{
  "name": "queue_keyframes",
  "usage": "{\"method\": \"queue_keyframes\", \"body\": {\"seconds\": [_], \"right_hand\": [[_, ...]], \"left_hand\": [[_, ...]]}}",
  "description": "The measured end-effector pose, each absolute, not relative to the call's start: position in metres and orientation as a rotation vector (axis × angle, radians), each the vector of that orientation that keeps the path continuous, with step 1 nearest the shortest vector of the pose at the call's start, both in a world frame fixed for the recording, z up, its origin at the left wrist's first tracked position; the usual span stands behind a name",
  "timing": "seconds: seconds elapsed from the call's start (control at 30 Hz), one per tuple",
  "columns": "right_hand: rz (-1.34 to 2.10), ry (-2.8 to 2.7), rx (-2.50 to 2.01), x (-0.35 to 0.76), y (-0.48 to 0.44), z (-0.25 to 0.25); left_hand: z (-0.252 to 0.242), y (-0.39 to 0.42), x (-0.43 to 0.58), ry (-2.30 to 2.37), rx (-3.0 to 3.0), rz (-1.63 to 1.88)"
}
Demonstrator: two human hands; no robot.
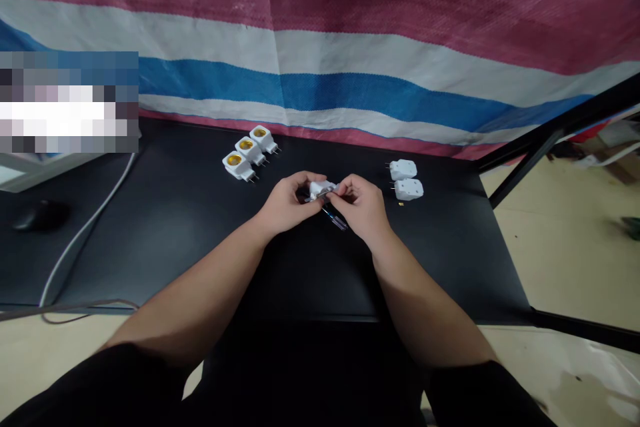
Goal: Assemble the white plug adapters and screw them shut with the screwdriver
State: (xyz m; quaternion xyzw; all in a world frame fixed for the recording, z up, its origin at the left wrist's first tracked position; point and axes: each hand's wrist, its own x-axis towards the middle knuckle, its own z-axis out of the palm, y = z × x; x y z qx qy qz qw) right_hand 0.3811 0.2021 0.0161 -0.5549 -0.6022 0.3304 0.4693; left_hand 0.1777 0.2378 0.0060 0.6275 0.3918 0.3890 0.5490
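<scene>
Over the middle of the black desk, my left hand [291,203] is closed around a white plug-in lamp socket [321,188]. My right hand [361,205] pinches at the near right edge of the same socket; whether a small part sits between those fingertips cannot be made out. Just below the hands lies a slim tool with a dark, shiny handle [336,219], partly hidden, perhaps a screwdriver. Several like pieces are around: three white plug-in lamp sockets [246,147] with gold screw openings stand in a slanting row to the left, prongs pointing right.
Two white plug housings [409,189] lie to the right, prongs pointing left, with a tiny gold piece [401,204] near them. A black mouse [41,215] and a white cable [93,220] are at the left. Striped sheeting [320,90] hangs behind the desk [190,240].
</scene>
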Motion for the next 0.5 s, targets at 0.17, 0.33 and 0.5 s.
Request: {"method": "queue_keyframes", "body": {"seconds": [0.17,0.33,0.5], "right_hand": [[0.841,-1.434,-1.39,0.3799,0.2047,0.0118],[0.864,-1.43,-1.345,0.3788,0.2046,0.0127],[0.845,-1.439,-1.368,0.3777,0.2033,0.0168]], "left_hand": [[0.0056,0.2378,0.178,0.913,1.493,0.926],[0.0045,0.2412,0.1768,0.894,1.44,0.938],[0.0065,0.2422,0.1765,0.896,1.393,0.941]]}}
